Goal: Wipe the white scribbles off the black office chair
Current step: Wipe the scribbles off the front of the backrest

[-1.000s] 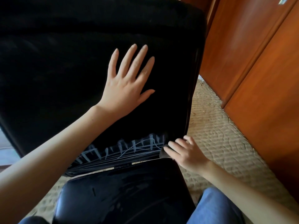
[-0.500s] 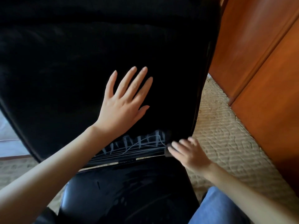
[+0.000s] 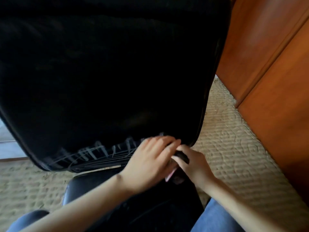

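Observation:
The black office chair's backrest fills the view, with the seat below it. White scribbles run along the backrest's lower edge. My right hand sits at the backrest's lower right corner, fingers curled round a small dark item, perhaps a cloth. My left hand, blurred, lies over the right end of the scribbles, its fingertips meeting the right hand and the dark item. Its thumb is hidden, so whether it grips anything is unclear. Something small and pinkish shows under the left palm.
Orange-brown wooden cabinet doors stand close on the right. A beige textured carpet covers the floor round the chair. My knees in blue jeans are at the bottom edge, either side of the seat.
My left hand has left the middle of the backrest and dropped to its lower right corner, joining the right hand. The right hand has stayed at that corner with the dark item.

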A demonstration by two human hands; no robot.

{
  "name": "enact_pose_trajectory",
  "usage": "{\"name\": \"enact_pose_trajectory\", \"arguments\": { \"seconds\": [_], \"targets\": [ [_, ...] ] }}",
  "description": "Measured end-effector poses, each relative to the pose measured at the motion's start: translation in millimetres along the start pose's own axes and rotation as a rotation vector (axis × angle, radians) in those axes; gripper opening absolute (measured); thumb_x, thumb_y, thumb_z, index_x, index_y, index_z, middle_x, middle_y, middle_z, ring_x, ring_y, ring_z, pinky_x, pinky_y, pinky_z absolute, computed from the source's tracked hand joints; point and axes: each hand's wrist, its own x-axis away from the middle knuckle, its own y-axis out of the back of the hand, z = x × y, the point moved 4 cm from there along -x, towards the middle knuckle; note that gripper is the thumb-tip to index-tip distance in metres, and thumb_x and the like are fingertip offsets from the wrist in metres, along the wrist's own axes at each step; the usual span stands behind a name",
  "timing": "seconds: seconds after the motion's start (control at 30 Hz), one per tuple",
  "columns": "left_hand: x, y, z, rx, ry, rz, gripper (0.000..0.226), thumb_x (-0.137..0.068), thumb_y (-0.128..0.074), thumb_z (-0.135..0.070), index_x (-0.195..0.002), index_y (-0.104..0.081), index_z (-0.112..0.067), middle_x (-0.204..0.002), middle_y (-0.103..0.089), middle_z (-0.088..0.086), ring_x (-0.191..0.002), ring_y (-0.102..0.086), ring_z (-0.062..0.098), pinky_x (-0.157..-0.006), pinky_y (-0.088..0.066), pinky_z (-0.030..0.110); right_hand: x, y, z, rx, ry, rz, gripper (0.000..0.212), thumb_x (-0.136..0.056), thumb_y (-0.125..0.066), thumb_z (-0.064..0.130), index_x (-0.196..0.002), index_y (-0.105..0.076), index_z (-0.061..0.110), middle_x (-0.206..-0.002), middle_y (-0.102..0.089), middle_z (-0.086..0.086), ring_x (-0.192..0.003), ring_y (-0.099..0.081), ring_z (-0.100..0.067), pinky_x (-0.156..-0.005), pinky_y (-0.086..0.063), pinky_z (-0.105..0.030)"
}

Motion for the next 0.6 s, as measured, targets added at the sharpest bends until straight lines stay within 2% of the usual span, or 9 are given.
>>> {"name": "enact_pose_trajectory", "arguments": {
  "seconds": [0.07, 0.13, 0.2, 0.23, 0.3, 0.37, 0.43, 0.53, 0.6],
  "targets": [
    [17, -28, -15, 0.003, 0.050, 0.109, 0.055, -0.090, -0.051, -0.042, -0.135, -0.040, -0.011, -0.131, -0.053, 0.011, -0.121, -0.050, 0.027, -0.097, -0.045, 0.037, 3, 4, 2, -0.453, -0.230, -0.038, 0.010, -0.080, -0.062, 0.033, -0.087, -0.063, 0.027, -0.081, -0.069, 0.010, -0.081, -0.064, -0.002, -0.073, -0.045, -0.014],
    [21, -45, -19, 0.029, 0.104, 0.141, 0.056, -0.092, -0.048, -0.038, -0.139, -0.040, -0.007, -0.139, -0.047, 0.013, -0.130, -0.042, 0.028, -0.104, -0.042, 0.038, 2, 8, 6, -0.784, -0.361, 0.018, 0.008, -0.088, -0.061, 0.012, -0.093, -0.067, 0.015, -0.089, -0.071, 0.000, -0.090, -0.066, -0.014, -0.080, -0.050, -0.024],
    [18, -51, -14, 0.104, 0.133, 0.102, 0.049, -0.096, -0.049, -0.026, -0.138, -0.043, -0.001, -0.142, -0.045, 0.015, -0.130, -0.043, 0.028, -0.103, -0.043, 0.039, 0, 14, 8, -1.015, -0.466, 0.141, 0.020, -0.093, -0.051, 0.000, -0.096, -0.068, 0.011, -0.087, -0.071, -0.005, -0.088, -0.066, -0.017, -0.074, -0.051, -0.024],
    [15, -51, -11, 0.135, 0.125, 0.074, 0.046, -0.096, -0.053, -0.019, -0.137, -0.045, 0.000, -0.141, -0.045, 0.015, -0.128, -0.045, 0.027, -0.102, -0.044, 0.039, 0, 19, 9, -1.014, -0.450, 0.184, 0.021, -0.093, -0.050, 0.000, -0.095, -0.068, 0.010, -0.084, -0.070, -0.004, -0.085, -0.066, -0.016, -0.071, -0.051, -0.022],
    [10, -43, -1, 0.156, 0.071, -0.007, 0.044, -0.093, -0.059, -0.007, -0.135, -0.047, 0.001, -0.138, -0.049, 0.016, -0.124, -0.049, 0.028, -0.100, -0.045, 0.040, -6, 35, 10, -0.809, -0.297, 0.135, 0.012, -0.092, -0.056, 0.010, -0.091, -0.068, 0.010, -0.080, -0.069, 0.002, -0.082, -0.065, -0.010, -0.070, -0.048, -0.017],
    [4, -27, 10, 0.113, 0.024, -0.116, 0.045, -0.091, -0.061, -0.003, -0.134, -0.049, -0.001, -0.135, -0.051, 0.013, -0.121, -0.051, 0.028, -0.098, -0.044, 0.041, -13, 58, 6, -0.500, -0.146, -0.140, 0.019, -0.088, -0.060, 0.027, -0.082, -0.064, 0.010, -0.072, -0.064, 0.004, -0.070, -0.060, -0.006, -0.063, -0.044, -0.016],
    [-2, -16, 19, -0.039, -0.015, -0.201, 0.040, -0.094, -0.054, -0.003, -0.133, -0.049, -0.006, -0.136, -0.047, 0.008, -0.122, -0.049, 0.025, -0.101, -0.040, 0.040, -21, 77, -3, -0.246, -0.090, -0.398, 0.030, -0.086, -0.060, 0.041, -0.082, -0.055, 0.012, -0.072, -0.058, 0.003, -0.067, -0.057, -0.011, -0.060, -0.043, -0.021],
    [-7, -29, 25, -0.324, -0.073, -0.176, 0.041, -0.097, -0.033, -0.003, -0.134, -0.049, -0.009, -0.139, -0.048, 0.005, -0.127, -0.043, 0.021, -0.107, -0.030, 0.039, -40, 78, -11, -0.108, -0.140, -0.407, 0.040, -0.081, -0.065, 0.049, -0.096, -0.046, 0.017, -0.088, -0.058, -0.002, -0.077, -0.060, -0.017, -0.062, -0.049, -0.029],
    [-4, -44, 28, -0.384, -0.123, -0.098, 0.045, -0.097, -0.027, -0.002, -0.136, -0.048, -0.008, -0.142, -0.049, 0.005, -0.132, -0.038, 0.019, -0.111, -0.023, 0.041, -47, 73, -16, -0.088, -0.178, -0.394, 0.045, -0.080, -0.069, 0.048, -0.099, -0.044, 0.016, -0.093, -0.060, -0.004, -0.079, -0.061, -0.019, -0.063, -0.052, -0.036]
  ]
}}
